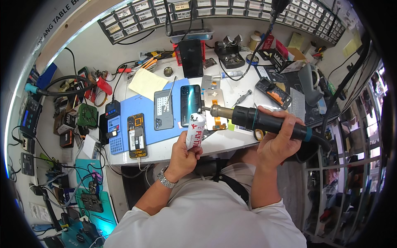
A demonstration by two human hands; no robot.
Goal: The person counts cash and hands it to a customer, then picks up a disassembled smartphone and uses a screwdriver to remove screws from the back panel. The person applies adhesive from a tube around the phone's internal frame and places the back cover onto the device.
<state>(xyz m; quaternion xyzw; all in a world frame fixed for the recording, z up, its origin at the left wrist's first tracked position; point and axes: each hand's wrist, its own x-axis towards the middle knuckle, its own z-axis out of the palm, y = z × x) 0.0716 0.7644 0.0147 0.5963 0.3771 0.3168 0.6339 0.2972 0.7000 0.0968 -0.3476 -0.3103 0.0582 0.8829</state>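
Observation:
My left hand [182, 158] is wrapped round a white tube [196, 133] with red print, held up at the table's front edge. The tube's top end is dark and partly hidden. In my right hand [278, 144] is the black handle of a hot-air gun [248, 117], its metal nozzle pointing left at the tube's top, very near it. Behind the tube lies a teal phone [190, 97]. To its left are a grey phone back cover [163, 113] with a thin metal tool on it, and an opened phone [136, 134] with its battery showing.
A blue mat [126, 101] covers part of the white table. A phone screen part [214, 108] with orange flex cables lies by the nozzle. A black phone [191, 58] leans on a red stand. Farther right are a screwdriver [243, 97] and a disassembled phone [273, 93]. Cables crowd the left.

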